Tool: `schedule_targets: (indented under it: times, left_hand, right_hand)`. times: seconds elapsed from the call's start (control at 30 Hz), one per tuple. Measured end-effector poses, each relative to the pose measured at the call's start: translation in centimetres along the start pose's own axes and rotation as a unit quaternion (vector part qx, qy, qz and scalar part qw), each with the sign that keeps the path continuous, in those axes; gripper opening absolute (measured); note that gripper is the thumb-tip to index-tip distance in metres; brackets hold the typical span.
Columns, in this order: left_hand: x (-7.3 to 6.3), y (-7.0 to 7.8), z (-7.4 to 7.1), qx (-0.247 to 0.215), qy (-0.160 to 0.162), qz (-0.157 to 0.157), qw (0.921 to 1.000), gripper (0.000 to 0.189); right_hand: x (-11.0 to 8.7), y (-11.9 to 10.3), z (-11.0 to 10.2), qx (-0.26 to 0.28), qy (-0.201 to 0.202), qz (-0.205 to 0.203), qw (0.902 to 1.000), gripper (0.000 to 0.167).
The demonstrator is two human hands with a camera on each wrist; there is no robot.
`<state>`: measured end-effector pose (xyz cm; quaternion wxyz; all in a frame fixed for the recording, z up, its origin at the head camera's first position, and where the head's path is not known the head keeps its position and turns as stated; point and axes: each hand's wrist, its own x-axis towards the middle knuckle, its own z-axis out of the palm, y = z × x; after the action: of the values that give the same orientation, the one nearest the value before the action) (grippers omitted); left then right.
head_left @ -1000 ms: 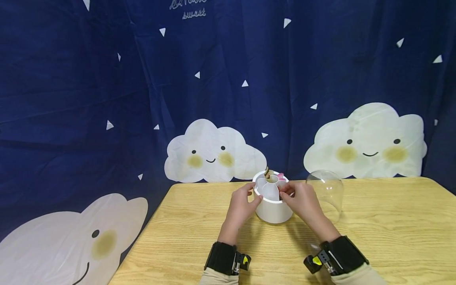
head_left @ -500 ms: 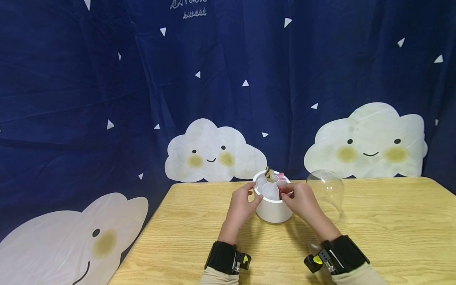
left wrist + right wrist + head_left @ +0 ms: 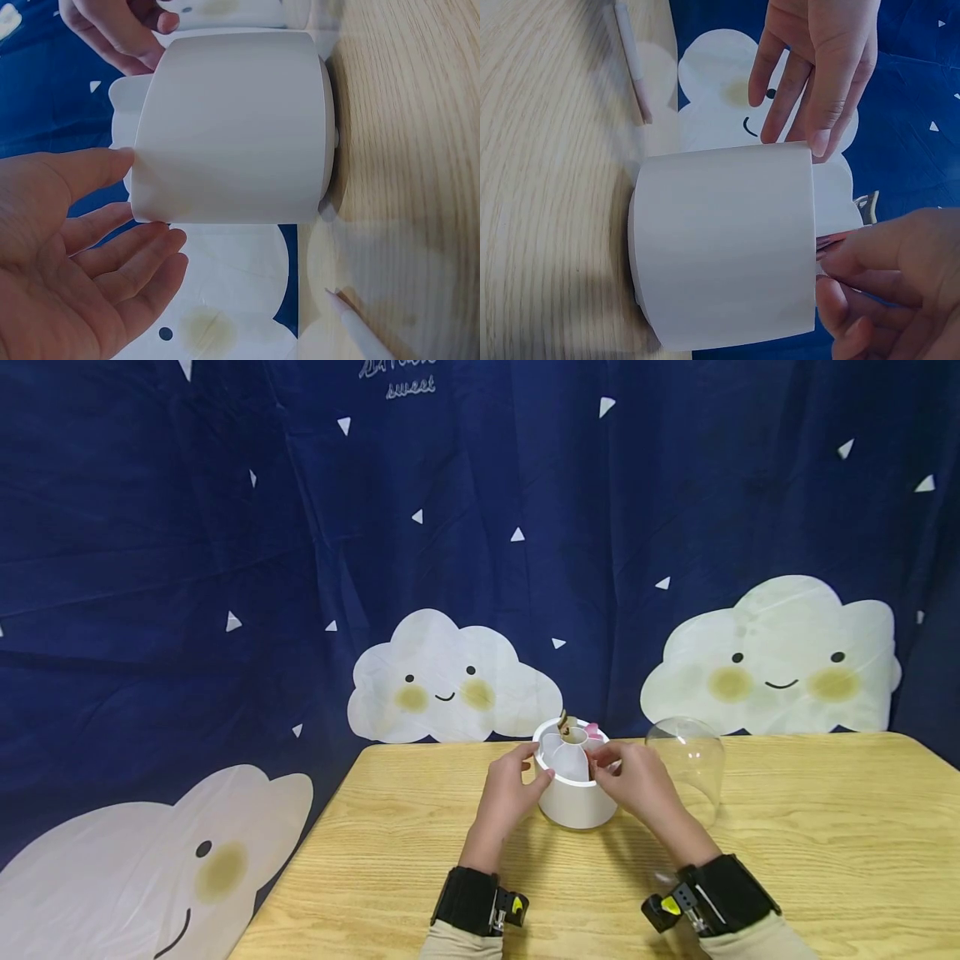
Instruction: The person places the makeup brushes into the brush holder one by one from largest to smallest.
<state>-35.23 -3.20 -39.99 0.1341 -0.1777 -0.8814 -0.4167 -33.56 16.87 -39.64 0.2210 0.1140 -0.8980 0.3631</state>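
A round white container [image 3: 577, 810] stands upright on the wooden table, with white petal-shaped dividers [image 3: 567, 762] around a central ring inside it. At its left rim is my left hand [image 3: 510, 785], thumb and fingertips resting against the rim with the fingers relaxed. Over the right side, my right hand [image 3: 641, 777] pinches a small reddish piece with dark streaks [image 3: 832, 240] at the container's opening. The fingers and rim hide most of that piece, so its kind is unclear. A gold-brown item [image 3: 564, 724] and a pink item [image 3: 592, 730] poke up at the back.
Just right of the container, a clear dome [image 3: 686, 768] stands on the wooden table [image 3: 825, 843]. A slim pale shape with a pointed tip [image 3: 360, 330] shows on the tabletop in the left wrist view. Behind hangs a dark blue curtain [image 3: 465, 568] printed with clouds.
Both hands and the container stay almost in place. Only the right fingers shift very slightly at the rim; the whole head view drifts a little.
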Motion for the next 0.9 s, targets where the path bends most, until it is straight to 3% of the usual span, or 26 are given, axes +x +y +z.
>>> schedule_targets:
  times: [0.37,0.6,0.73,0.9]
  left_hand:
    - [-0.3,0.3,-0.4,0.026,-0.004,-0.012,0.9996,0.042]
    - [-0.4,0.6,-1.2,0.055,-0.015,0.006,0.9984,0.039]
    - [-0.5,0.9,-1.5,0.106,-0.025,0.024,0.9938,0.038]
    - [-0.6,1.5,-1.7,0.194,-0.035,0.049,0.9792,0.038]
  right_hand:
    - [0.0,-0.7,-0.6,-0.014,0.067,0.018,0.9975,0.013]
    - [0.2,-0.8,-0.6,-0.018,0.1,0.003,0.9949,0.013]
    - [0.1,-1.0,-0.7,-0.017,0.1,0.005,0.9949,0.013]
    - [0.2,-0.9,-0.8,-0.015,0.104,0.008,0.9944,0.014]
